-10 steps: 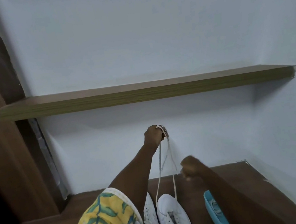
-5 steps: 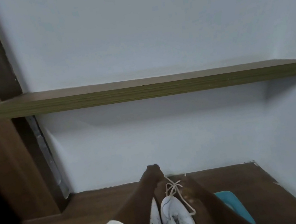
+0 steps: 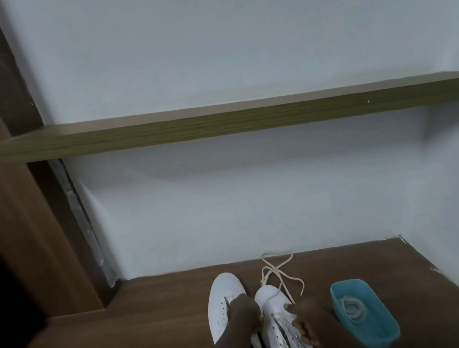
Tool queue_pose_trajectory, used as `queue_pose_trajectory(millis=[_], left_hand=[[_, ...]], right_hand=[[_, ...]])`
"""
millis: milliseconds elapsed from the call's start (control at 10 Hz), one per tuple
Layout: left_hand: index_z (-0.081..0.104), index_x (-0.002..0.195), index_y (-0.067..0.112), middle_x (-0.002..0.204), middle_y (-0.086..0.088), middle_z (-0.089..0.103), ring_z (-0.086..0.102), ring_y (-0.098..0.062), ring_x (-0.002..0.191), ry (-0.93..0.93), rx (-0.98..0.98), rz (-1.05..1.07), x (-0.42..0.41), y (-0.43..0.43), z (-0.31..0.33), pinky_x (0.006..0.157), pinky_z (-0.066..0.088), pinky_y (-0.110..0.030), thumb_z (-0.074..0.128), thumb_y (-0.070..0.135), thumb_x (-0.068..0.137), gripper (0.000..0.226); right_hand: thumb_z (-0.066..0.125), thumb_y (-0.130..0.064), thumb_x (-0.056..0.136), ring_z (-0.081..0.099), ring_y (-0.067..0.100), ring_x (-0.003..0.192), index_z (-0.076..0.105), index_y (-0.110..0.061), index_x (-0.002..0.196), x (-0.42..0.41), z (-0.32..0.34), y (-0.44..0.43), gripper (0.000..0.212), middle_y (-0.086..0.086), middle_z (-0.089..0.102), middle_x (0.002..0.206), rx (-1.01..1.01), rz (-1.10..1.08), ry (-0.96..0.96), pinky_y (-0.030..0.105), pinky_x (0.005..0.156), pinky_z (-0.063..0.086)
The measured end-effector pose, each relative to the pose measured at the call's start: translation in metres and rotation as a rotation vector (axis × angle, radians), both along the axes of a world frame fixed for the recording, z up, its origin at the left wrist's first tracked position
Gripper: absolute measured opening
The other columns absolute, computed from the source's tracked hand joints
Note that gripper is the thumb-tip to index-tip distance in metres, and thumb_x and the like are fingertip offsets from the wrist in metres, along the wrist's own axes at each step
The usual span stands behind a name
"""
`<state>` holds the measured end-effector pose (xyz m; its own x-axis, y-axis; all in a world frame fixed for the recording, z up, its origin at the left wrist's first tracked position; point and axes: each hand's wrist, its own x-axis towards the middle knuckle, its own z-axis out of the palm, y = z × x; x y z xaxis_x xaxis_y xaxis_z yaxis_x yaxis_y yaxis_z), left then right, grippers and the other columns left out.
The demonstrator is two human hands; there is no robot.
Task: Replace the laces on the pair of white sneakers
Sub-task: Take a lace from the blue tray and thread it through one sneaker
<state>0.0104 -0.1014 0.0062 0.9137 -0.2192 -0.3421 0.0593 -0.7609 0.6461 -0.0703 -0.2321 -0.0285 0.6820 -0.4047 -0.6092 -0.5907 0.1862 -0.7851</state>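
- Heels of both sneakers are cut off by the bottom edge, and forearms cover part of them.
- left grip [image 3: 244, 311]: back of the hand faces the camera, fingers are tucked down between the left sneaker [image 3: 225, 288] and the right sneaker [image 3: 268, 297]; can't tell if it holds anything.
- right grip [image 3: 304, 321]: thumb on the right sneaker's upper, fingers curled round its side, clamped on it.
- Eyelet area is blurred, so lacing is unreadable.
- Sneakers sit side by side on the wooden surface [image 3: 155, 321], toes to the wall.
- loose lace [image 3: 276, 268] lies tangled just past the right toe.
- blue tray [image 3: 347, 283] is right of the sneakers, with a coiled lace [image 3: 353, 306] inside.
- shelf [image 3: 243, 117] is overhead.
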Motion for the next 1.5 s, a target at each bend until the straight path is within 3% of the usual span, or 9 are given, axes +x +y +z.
queue_pose_trajectory(millis=[100,200,300,500,600,800,1000,1300,1500], left_hand=[[0.048,0.132,0.0,0.111,-0.008,0.063,0.052,-0.008,0.064,0.065,0.089,-0.073,-0.005,-0.002,-0.01,0.051,0.045,-0.012,0.051,0.005,0.092,0.041],[0.05,0.129,0.001,0.116,-0.011,0.062,0.056,-0.012,0.073,0.083,-0.033,-0.025,-0.007,0.0,-0.009,0.049,0.039,-0.012,0.051,0.005,0.091,0.038],[0.062,0.115,-0.001,0.076,0.002,0.057,0.048,-0.004,0.059,0.126,-0.111,0.002,-0.008,0.001,-0.01,0.058,0.049,-0.015,0.05,0.003,0.092,0.027],[0.068,0.089,0.01,0.105,-0.013,0.067,0.061,-0.029,0.105,0.111,-0.201,-0.008,-0.014,-0.008,-0.016,0.083,0.047,-0.03,0.05,0.003,0.086,0.019],[0.051,0.066,0.019,0.081,-0.007,0.06,0.057,-0.031,0.089,0.159,-0.344,0.021,-0.009,-0.011,-0.031,0.08,0.045,-0.037,0.047,0.007,0.071,0.013],[0.063,0.088,0.009,0.103,-0.015,0.065,0.061,-0.03,0.102,0.183,-0.386,0.057,-0.015,-0.015,-0.024,0.083,0.048,-0.032,0.043,0.007,0.089,0.02],[0.057,0.047,0.03,0.077,-0.002,0.069,0.066,-0.023,0.094,0.088,-0.327,0.056,-0.015,-0.017,-0.03,0.083,0.047,-0.024,0.051,0.002,0.087,0.049],[0.074,0.083,0.021,0.084,-0.002,0.07,0.066,-0.023,0.096,0.085,-0.368,0.046,-0.011,-0.016,-0.034,0.079,0.049,-0.025,0.068,0.013,0.08,0.01],[0.074,0.097,0.014,0.103,-0.009,0.071,0.063,-0.024,0.101,0.095,-0.341,-0.03,-0.009,-0.017,-0.035,0.085,0.046,-0.025,0.06,0.02,0.09,0.018]], right_hand=[[0.05,-0.012,0.098,0.027,0.007,0.02,0.036,-0.009,0.048,0.009,-0.002,0.005,0.052,-0.003,0.031,0.027,0.046,-0.018,0.068,0.011,0.028,0.022],[0.05,-0.001,0.096,0.022,0.003,0.017,0.033,-0.009,0.055,0.014,0.0,0.01,0.045,-0.004,0.027,0.025,0.09,-0.098,0.011,0.012,0.025,0.018],[0.053,-0.004,0.095,0.025,0.004,0.023,0.036,-0.011,0.063,0.012,0.001,0.011,0.037,-0.002,0.029,0.034,0.106,-0.159,-0.035,0.01,0.031,0.021],[0.056,0.009,0.088,0.028,0.006,0.028,0.038,-0.01,0.055,0.019,0.009,0.01,0.042,-0.002,0.031,0.036,0.017,-0.194,-0.205,0.013,0.033,0.025],[0.067,0.002,0.081,0.042,0.014,0.039,0.056,-0.005,0.054,0.022,0.014,0.011,0.029,0.004,0.045,0.045,-0.196,-0.143,-0.26,0.022,0.045,0.039],[0.064,0.001,0.076,0.046,0.014,0.047,0.065,-0.007,0.058,0.028,0.032,0.015,0.02,0.005,0.051,0.05,-0.374,-0.004,-0.342,0.025,0.051,0.042],[0.062,-0.003,0.086,0.045,0.009,0.047,0.057,-0.009,0.059,0.035,0.044,0.014,0.027,0.004,0.05,0.053,-0.37,0.126,-0.322,0.016,0.046,0.041],[0.055,0.001,0.085,0.048,0.013,0.041,0.053,-0.01,0.063,0.047,0.053,0.016,0.025,0.008,0.053,0.057,-0.403,0.218,-0.285,0.021,0.041,0.043],[0.063,-0.009,0.082,0.047,0.012,0.055,0.063,-0.003,0.07,0.043,0.043,0.011,0.013,0.004,0.052,0.061,-0.468,0.15,-0.292,0.024,0.058,0.04]])
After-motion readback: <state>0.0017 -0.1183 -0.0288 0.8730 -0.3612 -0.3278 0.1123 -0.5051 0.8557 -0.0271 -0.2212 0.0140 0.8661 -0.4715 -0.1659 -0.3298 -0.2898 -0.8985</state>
